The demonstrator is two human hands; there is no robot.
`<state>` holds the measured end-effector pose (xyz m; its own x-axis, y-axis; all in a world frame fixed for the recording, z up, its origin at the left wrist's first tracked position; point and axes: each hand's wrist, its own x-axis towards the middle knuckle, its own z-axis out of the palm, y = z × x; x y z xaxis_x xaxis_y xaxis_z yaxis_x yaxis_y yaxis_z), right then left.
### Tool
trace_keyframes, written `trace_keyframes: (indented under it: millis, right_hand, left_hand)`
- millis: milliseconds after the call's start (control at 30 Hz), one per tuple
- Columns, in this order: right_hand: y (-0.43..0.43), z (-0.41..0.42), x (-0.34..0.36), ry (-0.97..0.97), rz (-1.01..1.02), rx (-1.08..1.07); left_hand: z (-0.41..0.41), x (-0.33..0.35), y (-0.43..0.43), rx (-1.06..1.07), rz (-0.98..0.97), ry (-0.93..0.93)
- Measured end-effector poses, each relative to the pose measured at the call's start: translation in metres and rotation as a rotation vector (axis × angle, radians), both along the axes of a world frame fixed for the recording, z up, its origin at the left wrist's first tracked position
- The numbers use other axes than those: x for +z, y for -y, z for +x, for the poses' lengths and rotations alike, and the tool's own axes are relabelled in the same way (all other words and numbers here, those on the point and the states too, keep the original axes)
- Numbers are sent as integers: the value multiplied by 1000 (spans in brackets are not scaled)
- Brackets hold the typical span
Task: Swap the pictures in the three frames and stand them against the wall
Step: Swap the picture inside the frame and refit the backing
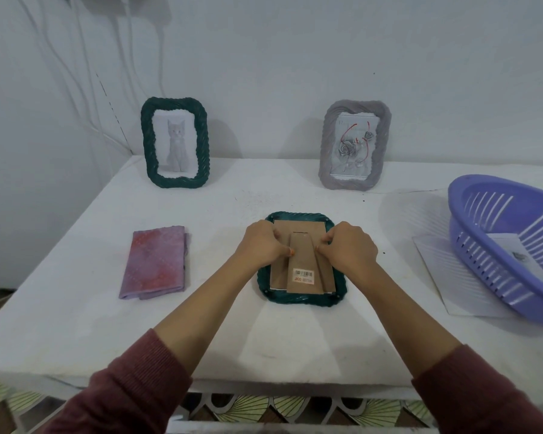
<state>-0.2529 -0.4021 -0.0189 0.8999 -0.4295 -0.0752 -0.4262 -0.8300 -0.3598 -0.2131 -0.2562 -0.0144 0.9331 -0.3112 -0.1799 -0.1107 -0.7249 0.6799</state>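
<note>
Nearest, both hands work on the teal picture frame [298, 300], which lies face down at the middle of the table [264, 339]. The left hand [261, 245] and right hand [350, 247] each have a narrow, curled grip on the cardboard backing board [298, 228], with fingertips at either edge of its fold-out stand [303, 258], which carries a barcode sticker [303, 276].

The board looks thin, light and easy to crease, so it is best lifted by its side edges and not by the stand. The rope-textured rim seems stiff and gives good purchase. Any glazing underneath is hidden and may be fragile.

A folded purple cloth [154, 261] lies to the left. A lilac basket [483, 261] sits on a paper sheet [436, 270] to the right.

At the far edge, a dark green frame with a cat picture [175, 142] and a grey frame with a rose picture [355, 145] stand against the wall [264, 73].
</note>
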Motion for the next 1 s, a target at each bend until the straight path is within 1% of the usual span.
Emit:
trace_keyframes:
  millis: [200, 467, 567, 700, 800, 1000]
  right_hand:
    - [-3, -3, -1, 14, -40, -3]
    - [0, -15, 12, 44, 86, 6]
    - [6, -23, 21, 3, 129, -5]
    - [5, -30, 24, -53, 170, 13]
    - [1, -32, 25, -52, 191, 22]
    - [1, -33, 25, -38, 198, 45]
  left_hand:
    - [-3, 0, 0, 1, -14, -15]
    - [-7, 2, -4, 56, -30, 0]
    - [-10, 1, -13, 98, -30, -31]
    - [-13, 4, -15, 46, 48, -44]
    - [-14, 6, -12, 20, 108, -28]
    - [-16, 6, -12, 37, 71, -45]
